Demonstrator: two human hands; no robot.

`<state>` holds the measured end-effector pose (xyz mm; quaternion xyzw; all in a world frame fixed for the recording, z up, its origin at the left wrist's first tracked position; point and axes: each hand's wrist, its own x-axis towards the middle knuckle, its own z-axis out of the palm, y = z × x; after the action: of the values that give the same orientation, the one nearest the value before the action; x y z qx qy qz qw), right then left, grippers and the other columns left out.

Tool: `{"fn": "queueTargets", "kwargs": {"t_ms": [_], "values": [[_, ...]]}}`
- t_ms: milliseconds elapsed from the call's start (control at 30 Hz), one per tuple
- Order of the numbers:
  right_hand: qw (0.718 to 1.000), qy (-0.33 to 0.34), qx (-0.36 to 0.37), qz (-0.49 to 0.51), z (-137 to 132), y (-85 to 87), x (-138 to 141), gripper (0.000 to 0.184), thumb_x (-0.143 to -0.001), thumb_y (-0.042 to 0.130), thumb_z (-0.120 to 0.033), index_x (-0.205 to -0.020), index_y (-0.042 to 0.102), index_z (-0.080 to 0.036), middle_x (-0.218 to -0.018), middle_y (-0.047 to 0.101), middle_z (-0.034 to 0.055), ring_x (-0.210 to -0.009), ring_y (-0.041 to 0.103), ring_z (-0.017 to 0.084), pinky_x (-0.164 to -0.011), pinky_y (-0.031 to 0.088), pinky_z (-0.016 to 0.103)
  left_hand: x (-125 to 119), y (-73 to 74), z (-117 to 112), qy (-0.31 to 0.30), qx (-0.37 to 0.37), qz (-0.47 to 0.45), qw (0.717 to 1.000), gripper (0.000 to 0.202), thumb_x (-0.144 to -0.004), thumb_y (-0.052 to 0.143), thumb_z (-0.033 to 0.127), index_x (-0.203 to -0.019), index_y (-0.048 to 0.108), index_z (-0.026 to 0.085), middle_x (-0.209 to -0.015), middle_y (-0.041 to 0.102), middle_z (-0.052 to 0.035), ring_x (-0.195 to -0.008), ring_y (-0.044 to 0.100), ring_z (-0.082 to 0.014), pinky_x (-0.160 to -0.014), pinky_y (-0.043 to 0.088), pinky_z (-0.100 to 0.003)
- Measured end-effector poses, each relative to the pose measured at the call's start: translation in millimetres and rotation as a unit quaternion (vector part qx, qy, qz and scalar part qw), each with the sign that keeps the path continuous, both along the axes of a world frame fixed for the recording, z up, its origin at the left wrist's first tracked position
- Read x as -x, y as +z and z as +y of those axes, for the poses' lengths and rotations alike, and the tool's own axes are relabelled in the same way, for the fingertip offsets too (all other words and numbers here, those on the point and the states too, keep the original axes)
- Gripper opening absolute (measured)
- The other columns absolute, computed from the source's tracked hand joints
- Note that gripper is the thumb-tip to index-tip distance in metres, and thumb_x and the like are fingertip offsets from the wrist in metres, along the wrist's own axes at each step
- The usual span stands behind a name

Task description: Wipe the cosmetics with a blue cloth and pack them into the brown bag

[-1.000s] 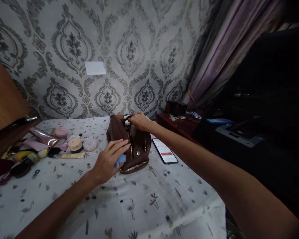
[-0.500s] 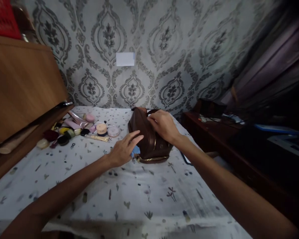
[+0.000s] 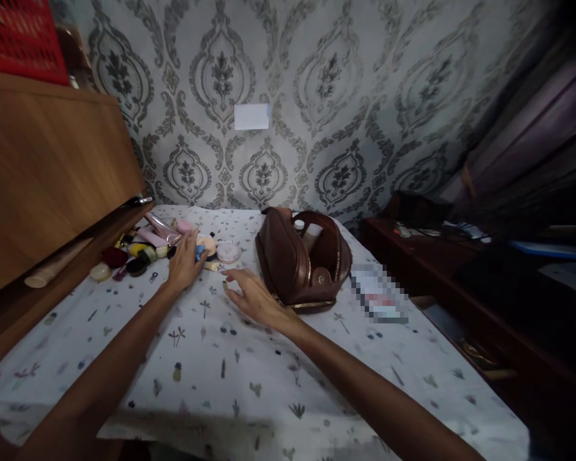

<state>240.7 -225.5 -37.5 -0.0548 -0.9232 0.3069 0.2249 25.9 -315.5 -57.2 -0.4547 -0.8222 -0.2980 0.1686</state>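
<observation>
Both grips were out over the surface (image 3: 249, 378). The left grip (image 3: 185, 259) was closed lightly on a small blue piece (image 3: 199, 251) that peeked out at its fingertips. It lay at the near edge of a scatter of cosmetics, with the blue piece touching or just beside a round peach jar (image 3: 207, 243); which of the two could not be told. The right grip (image 3: 252, 296) was wide, its fingers spread and holding nothing, low over the flower-printed cloth and just beside the near end of a brown pouch (image 3: 292, 269). The pouch stood near the middle of the surface with its zip undone and its mouth gaping upward, and two pale bottles (image 3: 304, 229) stood upright inside it. A pale round compact (image 3: 228, 251) sat between the jar and the pouch. Farther left lay pink tubes (image 3: 158, 234) and several small dark and yellow pieces, too blurred to name. A phone (image 3: 378, 293) lay flat on the cloth on the far side of the pouch, near but apart from it. A slanted wooden panel (image 3: 52, 186) rose along the left edge, with a red basket (image 3: 14, 38) above it. A white note (image 3: 252, 116) was stuck on the patterned wallpaper behind, and a dark side table (image 3: 413, 240) stood to the right.
</observation>
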Motion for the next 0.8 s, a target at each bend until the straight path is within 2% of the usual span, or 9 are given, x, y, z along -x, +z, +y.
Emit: {"fn": "queueTargets", "kwargs": {"t_ms": [133,233,300,400,533,700,800], "values": [[0.992,-0.05,0.117,-0.002,6,-33.0,33,0.042,-0.085,0.056,-0.017,-0.127,0.057,-0.018,-0.115,0.066,0.0112,-0.102,0.062,0.023,-0.09,0.051,0.04,8,-12.8,0,-0.017,0.028,-0.04,0.999,0.071,-0.095,0.05,0.045,-0.155,0.027,0.014,-0.145,0.05,-0.0193,-0.134,0.048,-0.033,-0.104,0.046,-0.046],[0.984,-0.078,0.149,0.057,2,-52.1,46,0.041,-0.081,0.053,-0.014,-0.121,0.059,-0.018,-0.106,0.067,0.0091,-0.097,0.063,0.022,-0.089,0.052,0.04,10,-18.8,4,-0.021,0.044,-0.03,0.998,0.072,-0.094,0.053,0.045,-0.154,0.029,0.014,-0.145,0.051,-0.019,-0.136,0.046,-0.0329,-0.105,0.045,-0.045],[0.981,-0.073,0.156,0.086,-1,-60.3,48,0.038,-0.081,0.052,-0.014,-0.118,0.061,-0.019,-0.105,0.067,0.0088,-0.096,0.063,0.022,-0.089,0.052,0.04,11,-21.9,6,-0.016,0.048,-0.023,0.998,0.071,-0.093,0.055,0.043,-0.153,0.03,0.013,-0.146,0.05,-0.0196,-0.139,0.043,-0.0331,-0.106,0.043,-0.045],[0.98,-0.061,0.166,0.093,-1,-64.3,44,0.034,-0.082,0.052,-0.016,-0.115,0.062,-0.019,-0.103,0.067,0.0084,-0.094,0.063,0.021,-0.087,0.053,0.038,11,-23.5,9,0.0,0.047,-0.028,0.998,0.07,-0.093,0.056,0.045,-0.151,0.033,0.013,-0.145,0.05,-0.0201,-0.137,0.045,-0.033,-0.105,0.044,-0.044],[0.974,-0.076,0.194,0.088,2,-62.7,39,0.029,-0.084,0.052,-0.02,-0.111,0.063,-0.019,-0.1,0.068,0.0073,-0.091,0.064,0.021,-0.085,0.053,0.036,7,-18.2,10,0.014,0.027,-0.06,0.998,0.06,-0.092,0.057,0.046,-0.141,0.043,0.016,-0.139,0.055,-0.0172,-0.127,0.054,-0.0321,-0.096,0.049,-0.041],[0.974,-0.081,0.194,0.087,3,-62.7,38,0.029,-0.084,0.053,-0.019,-0.111,0.063,-0.02,-0.101,0.068,0.0071,-0.091,0.065,0.021,-0.083,0.053,0.035,5,-9.6,10,0.026,-0.007,-0.123,0.992,0.044,-0.087,0.062,0.046,-0.12,0.052,0.02,-0.114,0.067,-0.0107,-0.103,0.066,-0.0296,-0.081,0.051,-0.037],[0.972,-0.076,0.202,0.09,3,-63.7,39,0.031,-0.084,0.053,-0.02,-0.114,0.062,-0.02,-0.104,0.067,0.008,-0.094,0.065,0.021,-0.084,0.053,0.036,7,-7.5,8,0.012,-0.043,-0.153,0.987,0.042,-0.081,0.067,0.044,-0.112,0.052,0.021,-0.106,0.068,-0.0073,-0.096,0.066,-0.0269,-0.08,0.05,-0.035]]}}
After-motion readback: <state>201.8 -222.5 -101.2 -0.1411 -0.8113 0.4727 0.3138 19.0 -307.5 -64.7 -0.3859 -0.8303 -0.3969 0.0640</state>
